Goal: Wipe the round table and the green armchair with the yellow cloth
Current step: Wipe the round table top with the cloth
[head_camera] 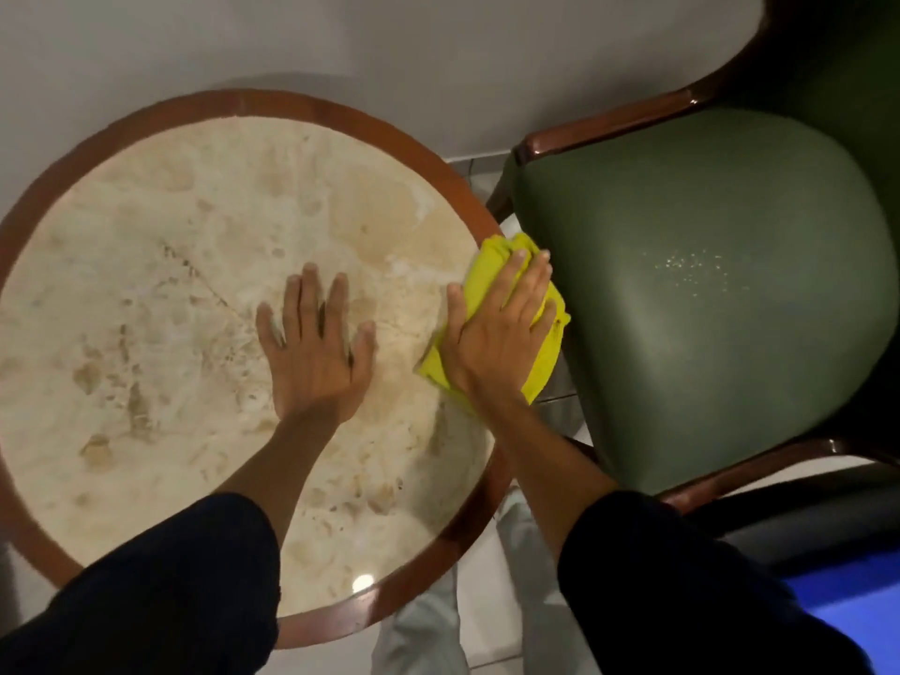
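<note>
Your right hand (496, 328) lies flat, fingers spread, palm pressing down on the bunched yellow cloth (545, 353) at the round table (146, 285)'s 3 o'clock edge. The cloth overhangs the rim toward the chair, and your hand covers most of it, so its folds are hard to make out. Your left hand (316, 348) rests open and empty, palm down with fingers splayed, on the mottled cream stone top near the table's centre. Dark sleeves (170, 591) cover both forearms. The table has a reddish-brown wooden border; its 9 o'clock side is cut off by the frame. At 3 o'clock, just beside the table, stands the green armchair (730, 285), its seat flecked with pale specks and its back cropped. No writing or brand marks can be read anywhere.
</note>
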